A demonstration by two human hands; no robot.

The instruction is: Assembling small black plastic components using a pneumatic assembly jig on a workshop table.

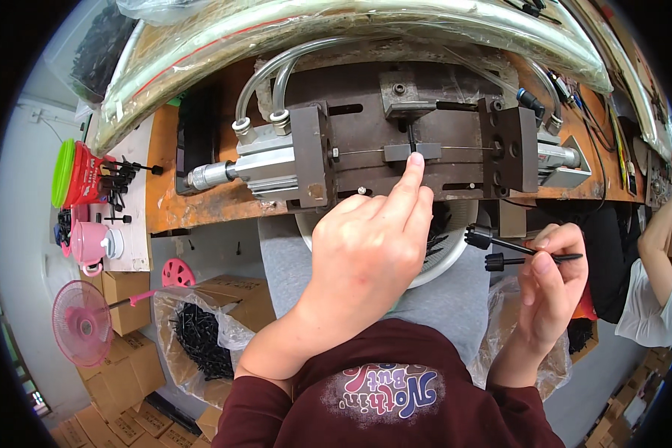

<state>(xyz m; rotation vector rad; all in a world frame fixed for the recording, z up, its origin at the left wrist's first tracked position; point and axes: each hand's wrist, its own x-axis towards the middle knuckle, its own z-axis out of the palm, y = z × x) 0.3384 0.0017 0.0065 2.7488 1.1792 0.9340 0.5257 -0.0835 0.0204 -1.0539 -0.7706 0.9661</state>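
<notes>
My left hand (369, 243) reaches over the metal fixture (366, 179) on the bench. Its index finger is stretched out, with the fingertip on the end of a thin black rod (411, 134) at the small grey block (431, 152); the other fingers are loosely curled and the thumb is hidden. To the right, my right hand (551, 280) pinches two black plastic stems with toothed heads, an upper one (479, 237) and a lower one (496, 262). Beneath the left hand, a white basket (467, 250) on my lap holds black pieces, partly hidden.
Pneumatic cylinders (265, 166) with clear hoses (272, 67) flank the fixture. A pink fan (84, 322) stands at left, beside a plastic-lined box of black parts (200, 340). More stems (119, 179) lie by a red container (86, 175). Another person's arm (655, 231) shows at far right.
</notes>
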